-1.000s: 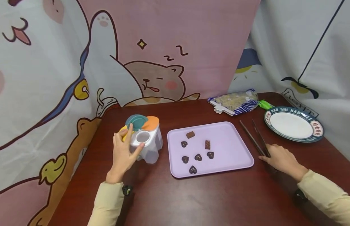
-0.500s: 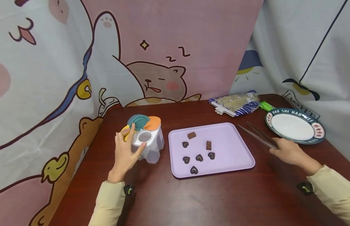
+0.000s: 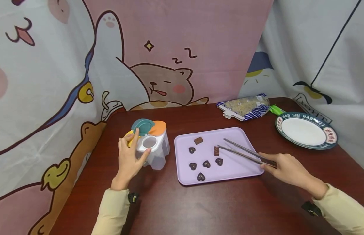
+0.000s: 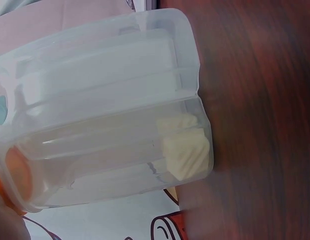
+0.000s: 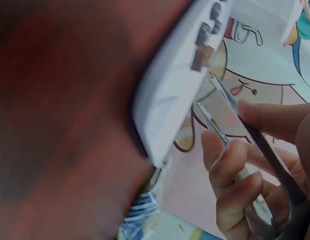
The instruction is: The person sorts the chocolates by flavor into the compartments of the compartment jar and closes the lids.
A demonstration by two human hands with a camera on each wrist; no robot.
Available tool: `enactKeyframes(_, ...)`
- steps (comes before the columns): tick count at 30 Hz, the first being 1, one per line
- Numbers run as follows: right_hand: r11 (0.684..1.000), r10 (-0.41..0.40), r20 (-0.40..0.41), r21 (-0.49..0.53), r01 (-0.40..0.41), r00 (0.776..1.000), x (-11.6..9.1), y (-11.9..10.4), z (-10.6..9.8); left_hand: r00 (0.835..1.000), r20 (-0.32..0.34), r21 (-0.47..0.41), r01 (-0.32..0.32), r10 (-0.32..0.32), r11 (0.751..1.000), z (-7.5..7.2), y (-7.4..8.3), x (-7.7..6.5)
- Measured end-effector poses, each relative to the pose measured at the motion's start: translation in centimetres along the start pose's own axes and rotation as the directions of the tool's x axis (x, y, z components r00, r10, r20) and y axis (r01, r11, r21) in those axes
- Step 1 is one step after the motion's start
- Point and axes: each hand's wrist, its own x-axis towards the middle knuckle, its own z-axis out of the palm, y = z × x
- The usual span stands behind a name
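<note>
My left hand (image 3: pixel 129 160) holds a clear storage box (image 3: pixel 159 156) with several lids, index finger on the teal lid (image 3: pixel 143 126), which is flipped up from a round opening. Its thumb lies at the front of the top. Pale ridged pieces (image 4: pixel 186 152) sit at the bottom of one compartment. My right hand (image 3: pixel 287 169) grips metal tongs (image 3: pixel 243 155), their arms spread over the lilac tray (image 3: pixel 234 169). One tip overlaps the upper edge of a rectangular chocolate (image 3: pixel 216 151); the other is farther back. Heart-shaped chocolates (image 3: pixel 206 164) and another rectangular chocolate (image 3: pixel 198 140) lie on the tray.
At the right stands a white plate (image 3: pixel 302 130) with a patterned green rim. Behind the tray lies a clipped bag (image 3: pixel 246 106), with a green packet (image 3: pixel 276 110) beside it. A printed cloth (image 3: pixel 214 49) hangs behind the brown table (image 3: pixel 223 209).
My right hand has lifted the tongs off the table beside the tray and swung their tips left over the chocolates. My left hand has stayed in place on the box.
</note>
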Motion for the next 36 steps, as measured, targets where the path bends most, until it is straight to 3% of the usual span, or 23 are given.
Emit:
enactKeyframes(11, 0.999, -0.024, 0.057, 0.038, 0.022, 0.998, -0.3, 0.0, 0.9, 1.0, 0.002, -0.008, 0.012, -0.012, 1.0, -0.2, -0.1, -0.2)
enactKeyframes(19, 0.998, -0.055, 0.004, 0.027, 0.055, 0.998, -0.1, 0.0, 1.0, 1.0, 0.013, -0.01, 0.02, -0.02, 1.0, 0.0, -0.1, -0.1)
enactKeyframes(25, 0.992, -0.09, -0.097, 0.082, 0.099, 0.991, 1.1, -1.0, 1.2, 1.0, 0.007, -0.003, 0.003, -0.003, 1.0, -0.1, -0.2, -0.1)
enactKeyframes(30, 0.964, -0.183, -0.214, 0.155, 0.218, 0.96, 3.3, -3.3, 1.6, 1.0, 0.008, -0.007, 0.0, 0.0, 1.0, -0.1, -0.2, 0.0)
enactKeyframes(36, 0.893, -0.302, -0.295, 0.244, 0.377, 0.907, 6.0, -7.6, 2.4, 1.0, -0.005, -0.013, -0.001, 0.0, 1.0, -0.2, 0.0, 0.0)
